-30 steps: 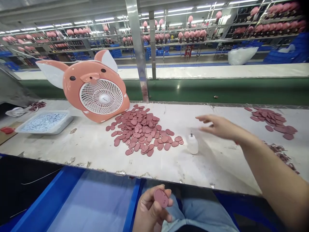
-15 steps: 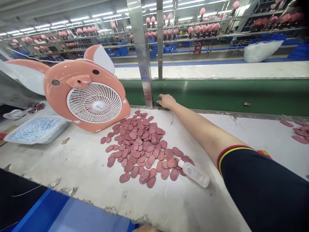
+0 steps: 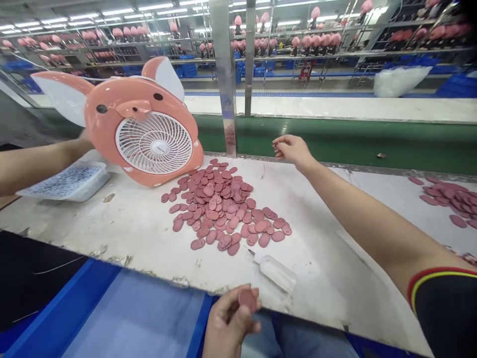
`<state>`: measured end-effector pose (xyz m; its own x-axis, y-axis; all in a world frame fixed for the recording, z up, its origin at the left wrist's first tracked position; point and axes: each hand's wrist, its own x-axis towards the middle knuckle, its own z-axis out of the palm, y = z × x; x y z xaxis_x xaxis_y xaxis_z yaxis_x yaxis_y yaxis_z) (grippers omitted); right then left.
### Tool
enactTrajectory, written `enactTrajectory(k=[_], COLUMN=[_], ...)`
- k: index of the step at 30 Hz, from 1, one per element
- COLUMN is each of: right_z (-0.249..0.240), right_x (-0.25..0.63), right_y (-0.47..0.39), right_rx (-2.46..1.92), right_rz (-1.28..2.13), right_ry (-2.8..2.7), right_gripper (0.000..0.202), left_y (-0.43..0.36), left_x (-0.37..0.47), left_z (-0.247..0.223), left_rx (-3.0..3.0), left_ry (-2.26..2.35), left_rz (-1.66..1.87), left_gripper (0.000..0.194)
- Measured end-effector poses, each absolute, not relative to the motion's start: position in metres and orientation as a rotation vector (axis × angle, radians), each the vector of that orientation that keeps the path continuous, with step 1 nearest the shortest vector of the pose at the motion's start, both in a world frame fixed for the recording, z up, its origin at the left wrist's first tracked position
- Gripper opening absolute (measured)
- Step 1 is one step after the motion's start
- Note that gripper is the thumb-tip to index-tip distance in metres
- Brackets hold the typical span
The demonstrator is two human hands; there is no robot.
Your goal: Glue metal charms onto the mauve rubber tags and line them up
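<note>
Left hand (image 3: 233, 318) pinched a dull-red oval (image 3: 247, 300) by the near edge of the tabletop (image 3: 149, 233) | right hand (image 3: 294, 150) was curled; I couldn't tell its grip | slackened pinch, I judged, risked dropping it

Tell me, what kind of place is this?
Probably a factory: a heap of reddish oval pieces on the worktable, a long green strip like a conveyor, and rows of pink things behind.
</note>
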<state>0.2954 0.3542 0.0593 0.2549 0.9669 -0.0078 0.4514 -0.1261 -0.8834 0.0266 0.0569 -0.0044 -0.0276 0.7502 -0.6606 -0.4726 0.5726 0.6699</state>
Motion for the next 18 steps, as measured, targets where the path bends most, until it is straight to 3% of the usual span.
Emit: enactTrajectory(k=[7,18], right_z=[0.074,0.047], right_x=[0.285,0.233], right_y=[0.221,0.071], right_rx=[-1.449,-1.221], right_rz=[1.189,1.625], right_ry=[-1.039,-0.775], right_gripper=[0.044,0.045], left_y=[0.058,0.049], left_x=[0.04,0.039], left_z=[-0.001,0.003], left_rx=[0.413,0.413], left_ry=[1.237,1.156], left_rz=[1.04,1.042], left_gripper=[0.059,0.059])
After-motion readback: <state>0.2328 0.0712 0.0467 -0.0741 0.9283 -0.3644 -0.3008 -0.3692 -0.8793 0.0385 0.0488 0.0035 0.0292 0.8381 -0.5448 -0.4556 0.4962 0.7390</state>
